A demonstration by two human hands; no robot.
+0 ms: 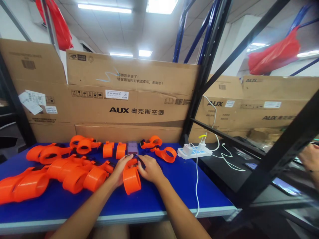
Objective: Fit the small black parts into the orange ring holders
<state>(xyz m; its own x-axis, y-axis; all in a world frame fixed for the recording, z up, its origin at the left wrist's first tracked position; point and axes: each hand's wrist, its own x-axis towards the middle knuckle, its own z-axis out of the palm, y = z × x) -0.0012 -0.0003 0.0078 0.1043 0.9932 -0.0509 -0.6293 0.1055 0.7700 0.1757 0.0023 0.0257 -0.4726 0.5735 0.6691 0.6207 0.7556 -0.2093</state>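
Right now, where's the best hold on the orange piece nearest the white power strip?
I'd grip the orange piece by its round band, coming from the near side: the band's open hole faces the camera, so the wall could probably be pinched from inside and outside. Its narrower end points away to the left. I'd avoid the right, where the white power strip lies close.

Looking like a workshop: matching orange dispensers (96, 177) are crowding the bench's (181, 179) left half, cardboard (139, 96) is lining its far edge, a power strip (195, 152) is sitting by its far right corner, a rack (206, 63) is rising alongside, ceiling lights (104, 8) are glowing.
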